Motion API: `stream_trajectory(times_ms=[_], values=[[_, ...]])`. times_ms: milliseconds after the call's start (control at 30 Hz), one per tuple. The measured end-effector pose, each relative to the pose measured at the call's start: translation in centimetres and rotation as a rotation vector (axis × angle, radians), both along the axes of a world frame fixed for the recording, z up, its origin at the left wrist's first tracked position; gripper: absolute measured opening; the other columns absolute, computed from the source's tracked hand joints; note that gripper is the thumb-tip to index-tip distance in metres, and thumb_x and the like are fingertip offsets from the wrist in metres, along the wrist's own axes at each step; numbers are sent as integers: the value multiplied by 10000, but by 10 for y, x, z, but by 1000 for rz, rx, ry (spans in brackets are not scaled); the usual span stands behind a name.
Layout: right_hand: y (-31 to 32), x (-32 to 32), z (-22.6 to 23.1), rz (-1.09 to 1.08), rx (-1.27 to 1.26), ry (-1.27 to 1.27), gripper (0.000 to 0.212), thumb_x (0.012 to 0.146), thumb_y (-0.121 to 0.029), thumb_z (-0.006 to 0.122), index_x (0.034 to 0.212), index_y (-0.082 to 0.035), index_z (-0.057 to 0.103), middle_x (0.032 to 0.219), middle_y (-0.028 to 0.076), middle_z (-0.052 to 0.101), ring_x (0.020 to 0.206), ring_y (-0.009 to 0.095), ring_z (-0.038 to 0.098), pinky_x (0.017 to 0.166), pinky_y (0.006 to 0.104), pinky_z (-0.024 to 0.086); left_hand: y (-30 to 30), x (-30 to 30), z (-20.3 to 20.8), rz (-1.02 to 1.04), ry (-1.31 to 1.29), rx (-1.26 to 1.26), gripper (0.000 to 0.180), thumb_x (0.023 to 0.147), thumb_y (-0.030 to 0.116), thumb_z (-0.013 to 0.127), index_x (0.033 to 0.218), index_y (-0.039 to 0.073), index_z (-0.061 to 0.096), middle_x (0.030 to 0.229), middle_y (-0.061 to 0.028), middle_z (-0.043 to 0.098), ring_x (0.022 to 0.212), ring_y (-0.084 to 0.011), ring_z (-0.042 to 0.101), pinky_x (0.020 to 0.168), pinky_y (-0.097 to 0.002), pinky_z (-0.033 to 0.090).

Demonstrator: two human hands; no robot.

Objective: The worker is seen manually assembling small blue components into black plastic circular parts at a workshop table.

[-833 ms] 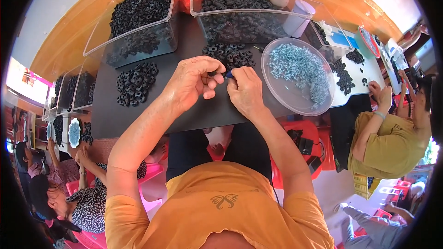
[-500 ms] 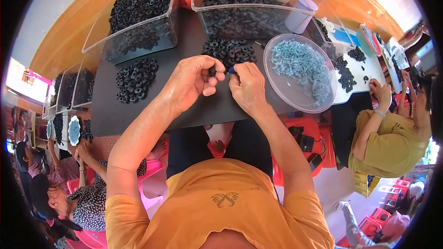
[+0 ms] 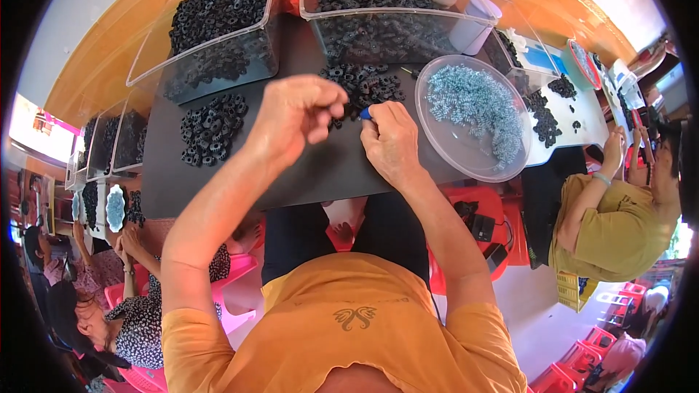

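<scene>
Two hands meet over the dark table (image 3: 306, 175). A small blue piece (image 3: 365, 113) is pinched by the right hand (image 3: 393, 142); the left hand (image 3: 295, 113) is curled, its contents unclear. Near black rings (image 3: 364, 87), such light, rigid parts are probably best gripped by their edges.

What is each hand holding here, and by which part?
The right hand pinches a small blue-tipped tool near its tip. The left hand curls its fingertips shut; what they hold cannot be told.
</scene>
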State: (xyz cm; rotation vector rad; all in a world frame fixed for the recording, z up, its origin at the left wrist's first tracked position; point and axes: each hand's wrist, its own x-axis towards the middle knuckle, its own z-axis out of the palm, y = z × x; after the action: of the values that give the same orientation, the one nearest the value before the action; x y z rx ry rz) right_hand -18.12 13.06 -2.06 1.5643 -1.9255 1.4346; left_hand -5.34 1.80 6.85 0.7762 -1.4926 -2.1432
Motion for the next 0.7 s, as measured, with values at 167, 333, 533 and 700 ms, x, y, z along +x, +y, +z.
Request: stream_trajectory(times_ms=[167, 333, 533, 700], values=[[0, -1, -2, -3, -15, 13, 184, 663, 73, 631, 806, -9, 546, 755, 131, 547, 736, 328, 548, 631, 409, 442, -48, -43, 42, 51, 102, -598, 251, 805, 183, 692, 941, -24, 652, 716, -37, 611, 505, -79, 484, 462, -221, 381], [-4, -4, -6, 4, -6, 2, 179, 662, 65, 624, 801, -14, 544, 760, 134, 547, 754, 334, 545, 644, 415, 447, -85, -71, 56, 160, 0, -1085, 260, 812, 204, 696, 1030, 64, 675, 766, -28, 644, 626, -99, 572, 546, -229, 442], [-3, -4, -3, -26, 1, -14, 136, 701, 61, 621, 807, -9, 575, 736, 119, 558, 724, 315, 558, 633, 396, 445, -57, -22, 1, 199, 14, -1650, 181, 729, 72, 677, 910, 65, 671, 824, -79, 633, 797, -244, 616, 698, -332, 489], [-1, -1, -1, -17, -16, 31, 146, 693, 59, 630, 805, -13, 571, 741, 117, 554, 733, 305, 556, 635, 395, 442, -24, 27, -54, -60, -233, -1420, 207, 671, 69, 710, 873, 67, 669, 753, -75, 599, 771, -266, 591, 682, -371, 475]])
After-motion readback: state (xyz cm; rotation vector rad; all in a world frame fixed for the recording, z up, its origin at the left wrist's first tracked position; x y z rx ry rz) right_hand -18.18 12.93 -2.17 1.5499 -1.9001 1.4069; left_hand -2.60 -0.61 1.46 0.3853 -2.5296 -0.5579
